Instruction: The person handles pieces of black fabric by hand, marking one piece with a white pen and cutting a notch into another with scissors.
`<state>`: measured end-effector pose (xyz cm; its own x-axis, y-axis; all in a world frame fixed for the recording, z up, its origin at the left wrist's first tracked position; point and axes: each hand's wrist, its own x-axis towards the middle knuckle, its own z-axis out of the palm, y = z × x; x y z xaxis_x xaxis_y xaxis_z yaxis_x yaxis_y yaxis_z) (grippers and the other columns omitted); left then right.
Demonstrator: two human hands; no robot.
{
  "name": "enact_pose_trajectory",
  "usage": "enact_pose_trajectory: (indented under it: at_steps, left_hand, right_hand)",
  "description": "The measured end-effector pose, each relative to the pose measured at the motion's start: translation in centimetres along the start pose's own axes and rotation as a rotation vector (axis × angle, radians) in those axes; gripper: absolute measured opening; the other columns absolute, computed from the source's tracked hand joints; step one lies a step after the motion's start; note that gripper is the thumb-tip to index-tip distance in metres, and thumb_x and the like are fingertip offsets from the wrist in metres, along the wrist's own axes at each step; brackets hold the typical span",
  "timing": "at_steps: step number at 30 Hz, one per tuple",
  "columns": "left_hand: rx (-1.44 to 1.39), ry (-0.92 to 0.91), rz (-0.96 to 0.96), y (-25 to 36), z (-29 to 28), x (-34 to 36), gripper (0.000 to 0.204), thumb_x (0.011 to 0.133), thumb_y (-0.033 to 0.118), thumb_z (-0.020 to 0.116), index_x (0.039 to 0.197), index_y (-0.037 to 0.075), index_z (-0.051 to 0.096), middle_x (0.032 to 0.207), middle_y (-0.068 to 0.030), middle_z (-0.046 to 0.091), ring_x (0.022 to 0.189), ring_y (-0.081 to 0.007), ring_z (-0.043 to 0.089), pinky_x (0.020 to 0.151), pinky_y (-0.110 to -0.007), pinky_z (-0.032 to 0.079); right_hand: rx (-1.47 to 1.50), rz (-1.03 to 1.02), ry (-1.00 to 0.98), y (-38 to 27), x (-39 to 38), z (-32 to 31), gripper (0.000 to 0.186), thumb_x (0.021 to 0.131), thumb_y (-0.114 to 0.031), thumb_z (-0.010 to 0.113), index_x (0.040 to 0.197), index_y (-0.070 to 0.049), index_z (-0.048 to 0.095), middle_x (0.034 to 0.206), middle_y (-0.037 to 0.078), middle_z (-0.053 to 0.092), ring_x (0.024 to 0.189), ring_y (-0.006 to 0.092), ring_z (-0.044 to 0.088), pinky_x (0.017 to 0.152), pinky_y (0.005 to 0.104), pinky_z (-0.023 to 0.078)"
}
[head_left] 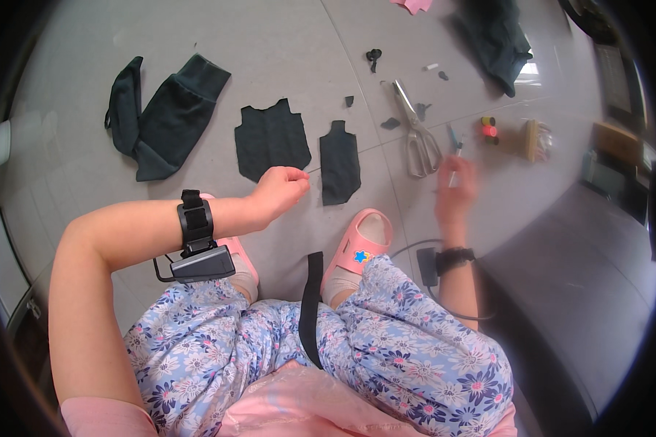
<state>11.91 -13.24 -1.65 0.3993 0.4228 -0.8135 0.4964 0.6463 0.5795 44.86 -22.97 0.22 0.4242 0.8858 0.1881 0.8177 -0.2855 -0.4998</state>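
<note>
My left hand (pixel 278 195) hovers at the lower edge of a wide, notched dark green fabric piece (pixel 272 138), its fingertips pinched together; whatever is between them is too small to make out. Just right of those fingertips lies a narrow dark green fabric piece (pixel 340 164) with a tab at its top. Motion blurs my right hand (pixel 456 191), which is at a thin white and blue pen-like tool (pixel 457 146); whether the fingers grip it cannot be made out. Large metal scissors (pixel 415 135) rest on the floor left of that hand, blades pointing away.
Dark green cuffed fabric (pixel 176 120) lies at left, with more dark cloth (pixel 492 47) far right. Thread spools (pixel 489 128) and a tan block-like object (pixel 536 140) sit right. Small scraps (pixel 391 124) dot the grey tiles. A black strap (pixel 312 306) hangs between my knees.
</note>
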Motion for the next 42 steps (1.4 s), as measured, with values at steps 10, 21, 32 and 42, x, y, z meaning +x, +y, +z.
enact_pose_trajectory:
  at_steps: [10,21,32,42]
  left_hand:
    - [-0.241,-0.075,-0.212,1.3,2.3,0.3,0.03,0.093,0.016,0.056,0.119,0.0,0.056,0.108,-0.0083,0.062,0.099,-0.0143,0.058,0.083,-0.027,0.049]
    - [-0.26,-0.046,-0.253,0.8,2.9,0.7,0.019,0.09,0.016,0.059,0.103,0.003,0.061,0.098,-0.006,0.063,0.088,-0.0124,0.059,0.075,-0.027,0.049]
    - [-0.178,-0.023,-0.242,1.2,3.8,1.3,0.016,0.088,0.018,0.066,0.095,0.005,0.062,0.087,-0.0046,0.065,0.076,-0.0123,0.06,0.063,-0.028,0.048]
    - [-0.137,-0.007,-0.304,1.8,3.5,1.7,0.012,0.087,0.017,0.067,0.085,0.005,0.064,0.071,-0.0013,0.059,0.059,-0.0113,0.055,0.05,-0.026,0.041]
  right_hand:
    - [0.325,0.161,-0.477,-8.4,-3.4,5.8,0.013,0.08,-0.013,0.072,0.083,-0.001,0.07,0.078,0.011,0.064,0.067,0.0239,0.064,0.062,0.0325,0.051]
    - [0.077,0.353,-0.482,-9.0,-3.9,6.3,0.017,0.076,-0.022,0.074,0.081,-0.006,0.07,0.08,0.008,0.068,0.073,0.0266,0.066,0.067,0.0372,0.05]
    - [0.05,0.345,-0.475,-9.2,-3.8,6.1,0.014,0.078,-0.021,0.071,0.08,-0.008,0.071,0.079,0.008,0.069,0.073,0.0263,0.066,0.066,0.0369,0.05]
    - [0.421,0.581,-0.469,-6.0,-3.7,6.7,0.027,0.088,-0.023,0.063,0.091,0.002,0.071,0.068,0.01,0.068,0.061,0.0121,0.06,0.06,0.0295,0.048]
